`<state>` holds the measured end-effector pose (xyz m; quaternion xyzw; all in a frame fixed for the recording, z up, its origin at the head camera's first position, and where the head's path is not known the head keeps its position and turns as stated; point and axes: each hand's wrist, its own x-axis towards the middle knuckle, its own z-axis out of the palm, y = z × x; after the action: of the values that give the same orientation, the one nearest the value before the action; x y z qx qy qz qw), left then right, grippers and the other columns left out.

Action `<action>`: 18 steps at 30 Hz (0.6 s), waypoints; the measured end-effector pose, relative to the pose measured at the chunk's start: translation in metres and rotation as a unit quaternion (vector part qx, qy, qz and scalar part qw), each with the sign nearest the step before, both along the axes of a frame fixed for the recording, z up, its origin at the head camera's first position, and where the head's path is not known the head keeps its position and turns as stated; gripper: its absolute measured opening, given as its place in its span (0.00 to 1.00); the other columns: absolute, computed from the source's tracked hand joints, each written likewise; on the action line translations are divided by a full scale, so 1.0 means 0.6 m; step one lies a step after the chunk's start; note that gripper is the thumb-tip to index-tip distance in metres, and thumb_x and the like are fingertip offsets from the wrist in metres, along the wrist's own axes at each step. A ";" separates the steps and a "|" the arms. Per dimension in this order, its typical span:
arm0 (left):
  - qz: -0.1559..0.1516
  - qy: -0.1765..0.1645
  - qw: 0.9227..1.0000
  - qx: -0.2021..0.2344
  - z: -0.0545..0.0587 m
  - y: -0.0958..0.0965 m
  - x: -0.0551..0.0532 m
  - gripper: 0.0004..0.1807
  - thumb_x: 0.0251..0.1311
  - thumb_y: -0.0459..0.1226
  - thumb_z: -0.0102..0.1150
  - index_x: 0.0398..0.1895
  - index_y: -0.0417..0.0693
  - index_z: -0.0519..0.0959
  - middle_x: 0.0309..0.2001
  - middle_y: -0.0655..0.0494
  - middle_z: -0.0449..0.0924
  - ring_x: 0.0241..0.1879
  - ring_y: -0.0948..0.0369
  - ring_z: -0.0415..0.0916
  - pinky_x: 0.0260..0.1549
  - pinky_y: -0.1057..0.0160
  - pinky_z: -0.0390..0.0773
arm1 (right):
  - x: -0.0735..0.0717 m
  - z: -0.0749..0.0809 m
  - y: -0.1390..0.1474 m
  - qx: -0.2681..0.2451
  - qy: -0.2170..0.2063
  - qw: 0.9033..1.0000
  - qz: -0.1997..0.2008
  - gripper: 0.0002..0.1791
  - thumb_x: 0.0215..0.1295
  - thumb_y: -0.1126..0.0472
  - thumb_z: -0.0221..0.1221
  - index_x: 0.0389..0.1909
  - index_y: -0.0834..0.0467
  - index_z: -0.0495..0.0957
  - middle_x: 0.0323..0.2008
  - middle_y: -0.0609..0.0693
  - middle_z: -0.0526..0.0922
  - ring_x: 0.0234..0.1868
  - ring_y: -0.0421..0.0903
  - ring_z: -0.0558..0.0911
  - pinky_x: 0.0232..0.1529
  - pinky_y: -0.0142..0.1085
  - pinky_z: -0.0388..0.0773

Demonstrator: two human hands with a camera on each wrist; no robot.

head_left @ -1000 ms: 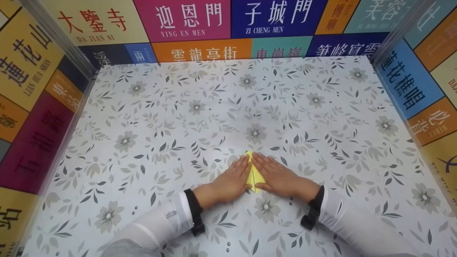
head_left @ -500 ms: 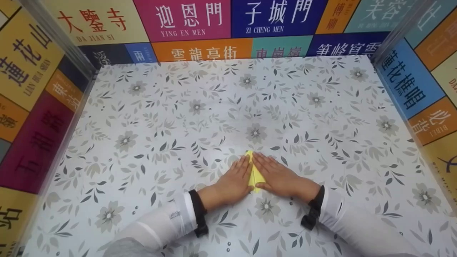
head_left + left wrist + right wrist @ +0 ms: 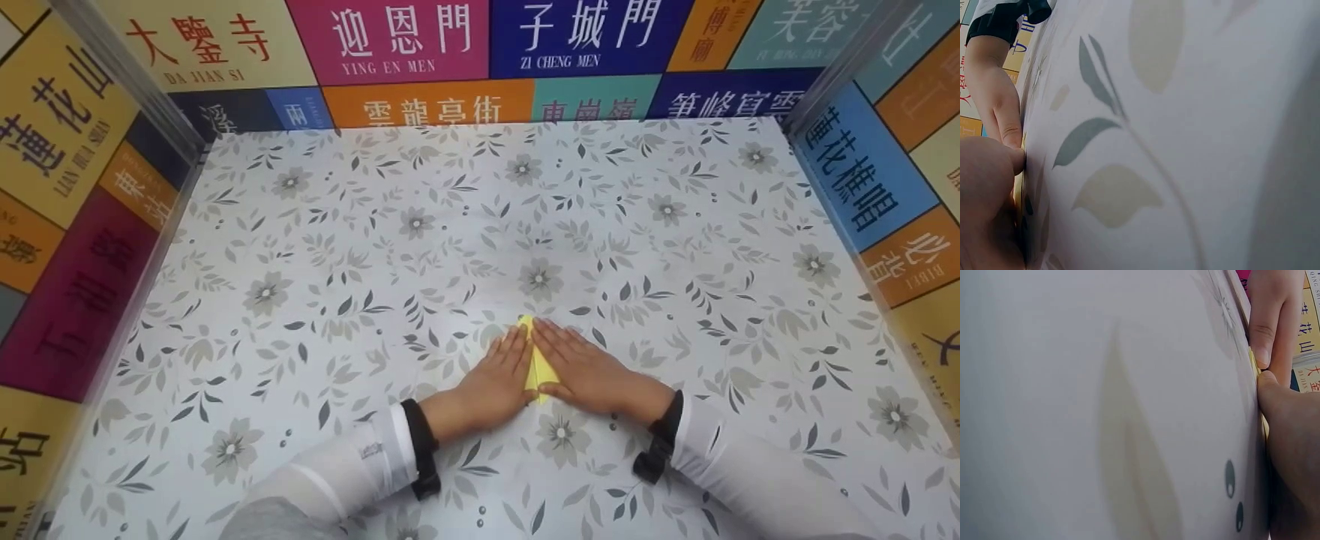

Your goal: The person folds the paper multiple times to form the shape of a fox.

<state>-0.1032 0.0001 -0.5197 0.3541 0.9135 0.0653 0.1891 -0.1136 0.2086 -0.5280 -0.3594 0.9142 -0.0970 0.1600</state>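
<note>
A small folded piece of yellow paper [image 3: 545,369] lies on the floral tabletop, narrow at its far end and wider toward the person. My left hand [image 3: 496,379] lies over its left side with the fingers straight and pointing away. On the right side my right hand [image 3: 589,375] presses down in the same way, fingers extended. The two thumbs come close together near the paper's front edge, and a crease runs between the hands. In the right wrist view a thin yellow paper edge [image 3: 1253,359] shows by the thumbs. Both palms hide much of the paper.
The table [image 3: 360,247] has a white covering printed with grey flowers and leaves. Colourful panels [image 3: 405,41] with Chinese lettering stand along the back and both sides. Each wrist wears a black strap with a small camera [image 3: 651,465].
My left hand has shifted slightly inward, covering more of the paper's left side. The right hand keeps its place on the paper. The head view has shifted slightly.
</note>
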 end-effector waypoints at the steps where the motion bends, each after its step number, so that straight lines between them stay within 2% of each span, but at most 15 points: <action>1: -0.001 0.001 1.000 -0.001 0.000 0.000 0.000 0.40 0.74 0.53 0.33 0.75 0.33 0.41 0.77 0.37 0.31 0.77 0.47 0.28 0.75 0.52 0.37 | 0.000 0.000 0.000 -0.004 0.001 1.000 0.002 0.45 0.73 0.39 0.42 0.75 0.65 0.40 0.77 0.60 0.37 0.78 0.57 0.41 0.76 0.50 0.43; 8: -0.011 0.030 0.999 -0.021 -0.004 -0.001 -0.001 0.40 0.73 0.53 0.34 0.75 0.33 0.43 0.77 0.37 0.35 0.77 0.47 0.32 0.75 0.54 0.40 | -0.004 0.000 0.000 -0.007 0.000 1.000 0.007 0.45 0.72 0.38 0.42 0.76 0.64 0.39 0.77 0.59 0.37 0.78 0.55 0.40 0.76 0.49 0.42; 13: -0.011 0.042 0.999 -0.026 -0.010 -0.003 0.001 0.40 0.73 0.54 0.31 0.75 0.34 0.42 0.77 0.38 0.33 0.77 0.48 0.31 0.75 0.55 0.39 | -0.009 0.002 -0.001 -0.012 -0.005 1.000 0.014 0.48 0.71 0.37 0.44 0.76 0.65 0.39 0.77 0.60 0.37 0.78 0.57 0.40 0.76 0.50 0.43; 18: -0.008 0.045 0.999 -0.023 -0.008 -0.001 0.003 0.41 0.73 0.55 0.29 0.76 0.34 0.40 0.77 0.38 0.31 0.77 0.48 0.30 0.75 0.55 0.37 | -0.024 0.009 -0.002 -0.015 -0.013 1.000 0.019 0.52 0.67 0.35 0.48 0.75 0.66 0.39 0.77 0.61 0.37 0.77 0.58 0.41 0.76 0.51 0.44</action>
<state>-0.1015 -0.0003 -0.5245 0.3594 0.9195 0.0265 0.1570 -0.1277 0.2075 -0.5226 -0.3775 0.9036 -0.1121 0.1686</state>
